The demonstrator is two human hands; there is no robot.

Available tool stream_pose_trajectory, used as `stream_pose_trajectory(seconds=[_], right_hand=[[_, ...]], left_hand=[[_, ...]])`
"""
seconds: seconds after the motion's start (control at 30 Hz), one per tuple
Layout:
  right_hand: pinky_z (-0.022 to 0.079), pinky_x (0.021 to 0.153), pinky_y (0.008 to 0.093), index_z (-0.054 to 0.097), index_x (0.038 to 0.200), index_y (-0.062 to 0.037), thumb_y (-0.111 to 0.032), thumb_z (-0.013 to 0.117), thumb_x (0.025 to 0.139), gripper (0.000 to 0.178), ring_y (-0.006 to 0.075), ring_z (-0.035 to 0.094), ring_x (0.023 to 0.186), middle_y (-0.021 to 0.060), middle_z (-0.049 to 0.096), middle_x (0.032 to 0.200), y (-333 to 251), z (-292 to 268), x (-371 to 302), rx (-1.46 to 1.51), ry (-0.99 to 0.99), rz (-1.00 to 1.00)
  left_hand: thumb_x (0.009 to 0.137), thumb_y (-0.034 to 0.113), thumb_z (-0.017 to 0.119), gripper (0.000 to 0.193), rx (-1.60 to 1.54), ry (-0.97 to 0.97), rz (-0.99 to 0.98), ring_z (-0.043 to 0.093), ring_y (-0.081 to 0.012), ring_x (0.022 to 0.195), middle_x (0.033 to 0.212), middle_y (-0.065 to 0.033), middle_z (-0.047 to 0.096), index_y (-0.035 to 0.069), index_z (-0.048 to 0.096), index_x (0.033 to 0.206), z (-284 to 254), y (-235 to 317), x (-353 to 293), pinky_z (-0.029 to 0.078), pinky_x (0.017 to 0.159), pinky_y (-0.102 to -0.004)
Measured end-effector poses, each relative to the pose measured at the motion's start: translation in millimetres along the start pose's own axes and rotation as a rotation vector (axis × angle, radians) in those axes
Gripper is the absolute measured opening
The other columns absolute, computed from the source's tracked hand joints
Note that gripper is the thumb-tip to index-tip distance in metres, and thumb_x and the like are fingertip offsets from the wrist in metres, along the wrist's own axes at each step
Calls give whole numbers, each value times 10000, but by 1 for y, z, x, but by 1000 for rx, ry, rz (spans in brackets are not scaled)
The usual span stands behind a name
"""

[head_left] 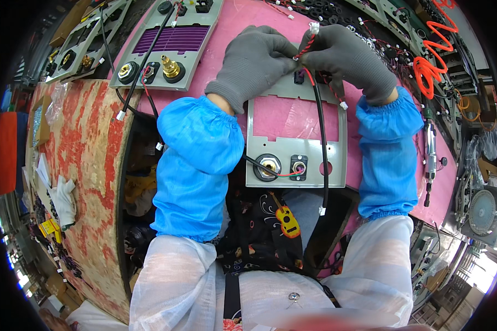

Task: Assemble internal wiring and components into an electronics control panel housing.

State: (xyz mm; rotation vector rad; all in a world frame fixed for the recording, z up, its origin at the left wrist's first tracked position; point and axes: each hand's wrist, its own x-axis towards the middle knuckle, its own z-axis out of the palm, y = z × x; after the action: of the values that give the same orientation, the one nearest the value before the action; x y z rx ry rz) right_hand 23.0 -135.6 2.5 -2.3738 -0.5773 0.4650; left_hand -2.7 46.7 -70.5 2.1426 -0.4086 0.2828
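Both my hands wear grey gloves and meet above the far end of a grey metal panel (338,165). My left hand (258,62) pinches red and black twisted wires (304,51) from the left. From the right, my right hand (349,62) has its fingers closed on the same wires. A white plug (314,27) sticks up beyond the fingertips. Below them a black cable (321,118) runs down across the panel, past its near edge. The near part of the panel carries a round metal fitting (268,167) and a small square socket (298,167). My fingers partly hide a black switch-like part (299,76).
A second panel (190,66) with a purple grille (170,40) and brass fitting (172,68) lies to the left. A power screwdriver (429,154) and coiled orange hose (429,71) are at right. Black rings (326,11) and wires lie at the back. A worn wooden board (88,171) stands left.
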Motion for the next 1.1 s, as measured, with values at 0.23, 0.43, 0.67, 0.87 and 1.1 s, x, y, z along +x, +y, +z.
stream_pose_trajectory(seconds=[0.23,0.43,0.67,0.87,1.1], right_hand=[[515,564,320,677,860,4,-205,611,742,249,198,634,578,116,637,673,5,3,-1,-99,25,-90],[522,570,332,681,889,0,-201,591,754,258,218,639,580,133,643,688,15,7,4,-140,46,-145],[529,584,333,686,911,-5,-205,592,767,264,225,642,581,138,640,674,10,7,3,-139,31,-135],[535,600,325,692,909,-17,-202,606,762,251,224,648,590,137,655,698,3,7,3,-151,25,-69],[535,616,315,699,902,-35,-179,628,741,227,212,651,610,140,664,720,0,11,0,-170,59,30]], left_hand=[[808,369,664,363,-148,79,-73,626,-283,902,979,-128,647,15,706,877,1,-1,4,503,783,-358],[828,396,661,426,149,20,-22,651,-227,835,1022,-121,647,-20,692,915,0,6,4,505,727,-319],[841,340,642,350,74,-1,66,635,-261,906,1051,-131,644,10,697,941,-3,-5,3,496,789,-340],[870,197,587,202,191,21,155,608,-267,979,1062,-116,640,55,699,961,2,-12,4,485,835,-353],[806,160,623,128,271,73,172,564,-272,973,984,-63,641,130,700,904,12,-8,3,469,857,-372]])
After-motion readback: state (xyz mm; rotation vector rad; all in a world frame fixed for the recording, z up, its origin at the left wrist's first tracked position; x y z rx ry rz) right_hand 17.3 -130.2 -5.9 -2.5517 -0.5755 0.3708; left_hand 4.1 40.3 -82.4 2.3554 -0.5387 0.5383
